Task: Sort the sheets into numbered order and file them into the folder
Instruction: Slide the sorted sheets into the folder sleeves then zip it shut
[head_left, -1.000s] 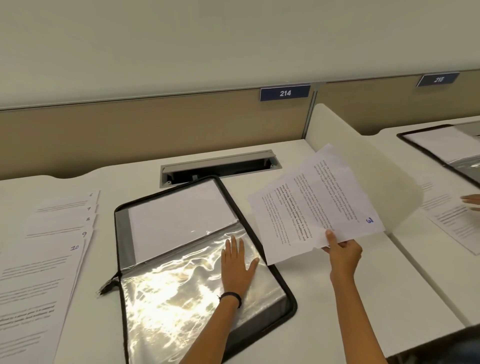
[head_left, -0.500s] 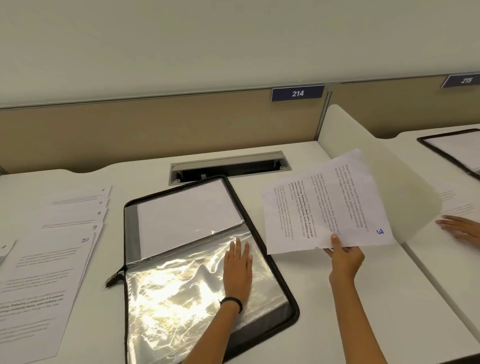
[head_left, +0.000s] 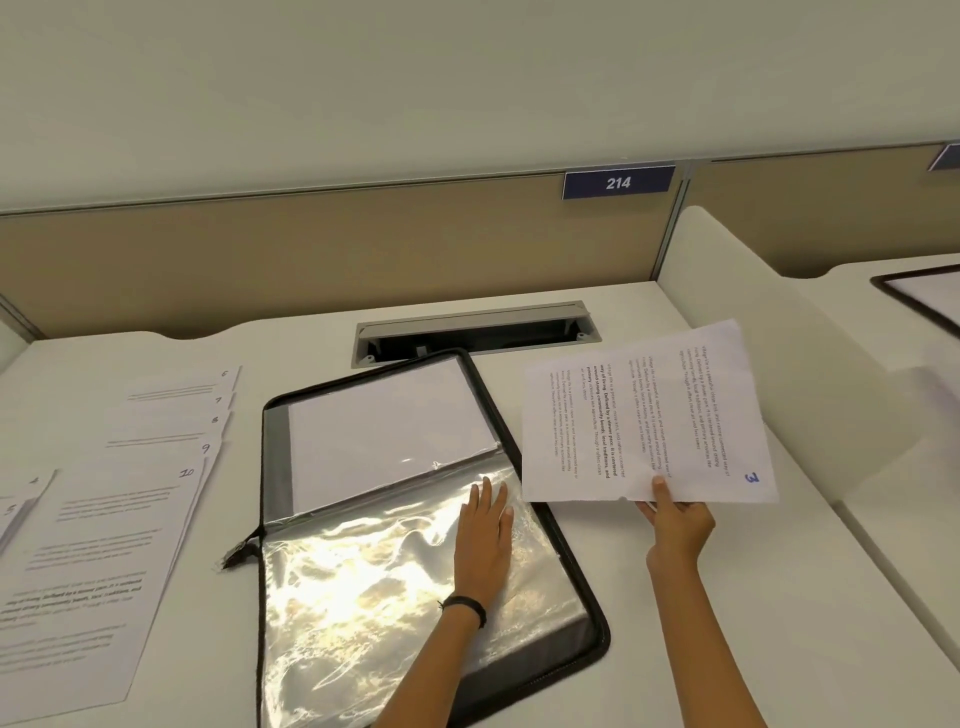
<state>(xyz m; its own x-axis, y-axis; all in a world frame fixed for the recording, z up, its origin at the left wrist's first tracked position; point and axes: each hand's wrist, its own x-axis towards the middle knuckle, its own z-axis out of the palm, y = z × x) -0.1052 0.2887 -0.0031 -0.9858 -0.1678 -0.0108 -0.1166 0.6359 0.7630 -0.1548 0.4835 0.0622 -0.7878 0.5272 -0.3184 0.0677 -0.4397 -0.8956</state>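
Clear plastic sleeve (head_left: 363, 582) of the open black folder (head_left: 600, 618) lies under the left hand (head_left: 483, 540), pressed flat with straight fingers, while the right hand (head_left: 678, 530) beside it pinches the sheet marked 3 (head_left: 644, 415) by its near edge above the desk (head_left: 805, 597), other numbered sheets (head_left: 104, 545) fanned at far left.

A blue plate reading 214 (head_left: 618, 183) sits at the top of the tan partition (head_left: 311, 260) behind a white table (head_left: 779, 597), whose back edge holds an open grey cable tray (head_left: 475, 332); past a white divider (head_left: 779, 332) at its right edge, what may be a black-rimmed binder (head_left: 919, 296) lies on the neighbouring table (head_left: 857, 286)
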